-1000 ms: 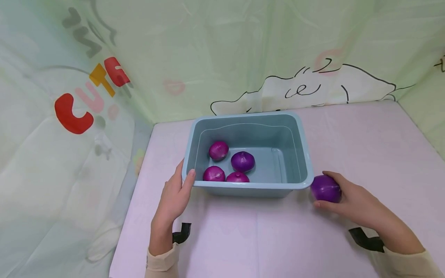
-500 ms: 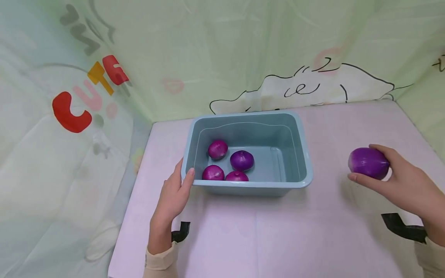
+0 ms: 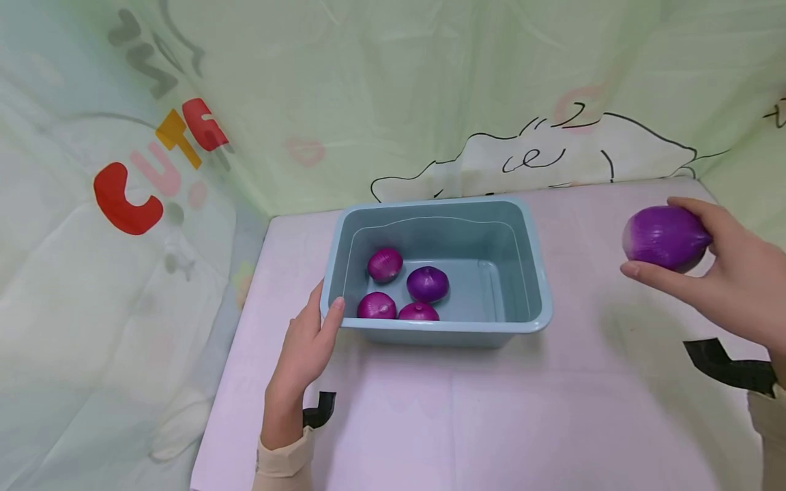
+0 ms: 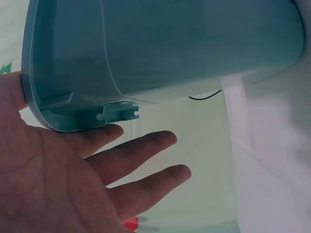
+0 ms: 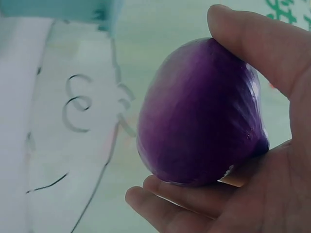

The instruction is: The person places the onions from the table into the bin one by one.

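Note:
High over the right side of the table, my right hand (image 3: 733,273) grips a purple onion (image 3: 666,239) between thumb and fingers. In the right wrist view, the glossy onion (image 5: 199,116) has its pointed end toward the palm. My left hand (image 3: 303,348) holds the blue-grey plastic tub (image 3: 430,326) at its near left corner, thumb over the rim. The left wrist view has the fingers (image 4: 146,194) fairly straight, with one fingertip right at the rim's underside. Several onions lie in the tub's left half, among them a dark purple one (image 3: 428,284) and a magenta one (image 3: 385,264).
A pale cloth covers the table (image 3: 491,423). Printed sheets form a wall at the back (image 3: 344,102) and another at the left (image 3: 80,307). The tub stands near the back sheet.
My right hand has carried the onion from beside the tub's near right corner to the right and upward. The tub, its onions and my left hand have stayed put.

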`<state>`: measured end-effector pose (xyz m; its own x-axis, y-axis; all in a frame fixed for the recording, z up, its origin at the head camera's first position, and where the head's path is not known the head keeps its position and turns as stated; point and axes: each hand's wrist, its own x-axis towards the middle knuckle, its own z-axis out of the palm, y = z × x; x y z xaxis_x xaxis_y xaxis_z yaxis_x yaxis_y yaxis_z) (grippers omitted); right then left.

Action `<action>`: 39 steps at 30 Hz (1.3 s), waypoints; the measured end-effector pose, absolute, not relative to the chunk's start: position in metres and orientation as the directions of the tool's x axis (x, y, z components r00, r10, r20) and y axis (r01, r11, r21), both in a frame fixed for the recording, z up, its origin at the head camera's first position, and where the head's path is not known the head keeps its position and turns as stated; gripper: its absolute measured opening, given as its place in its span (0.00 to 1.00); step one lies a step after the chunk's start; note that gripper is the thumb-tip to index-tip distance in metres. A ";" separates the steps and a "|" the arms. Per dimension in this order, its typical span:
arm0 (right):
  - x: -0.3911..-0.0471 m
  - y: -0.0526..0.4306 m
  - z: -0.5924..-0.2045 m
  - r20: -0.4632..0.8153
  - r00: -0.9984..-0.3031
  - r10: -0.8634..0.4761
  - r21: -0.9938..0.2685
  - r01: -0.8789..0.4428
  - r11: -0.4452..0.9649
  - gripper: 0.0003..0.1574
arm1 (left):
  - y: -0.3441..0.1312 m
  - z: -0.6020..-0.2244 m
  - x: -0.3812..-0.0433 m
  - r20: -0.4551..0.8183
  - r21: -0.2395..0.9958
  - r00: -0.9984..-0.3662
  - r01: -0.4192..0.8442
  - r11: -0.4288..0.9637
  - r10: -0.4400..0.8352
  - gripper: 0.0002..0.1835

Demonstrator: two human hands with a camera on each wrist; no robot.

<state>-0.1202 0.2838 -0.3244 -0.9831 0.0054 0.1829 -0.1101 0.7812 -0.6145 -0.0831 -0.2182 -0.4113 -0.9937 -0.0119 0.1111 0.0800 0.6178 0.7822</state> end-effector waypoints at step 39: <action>-0.182 0.142 -0.241 0.111 -0.898 -0.427 -0.785 -0.343 0.517 0.60 | -0.217 -0.412 -0.085 0.126 0.783 -0.992 0.087 0.615 -0.021 0.36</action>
<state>-0.1816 0.1417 -0.2411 -0.8976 -0.4266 0.1110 -0.3426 0.5166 -0.7847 -0.0851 -0.2168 -0.4123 -0.9918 -0.0208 0.1264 0.0870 0.6153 0.7835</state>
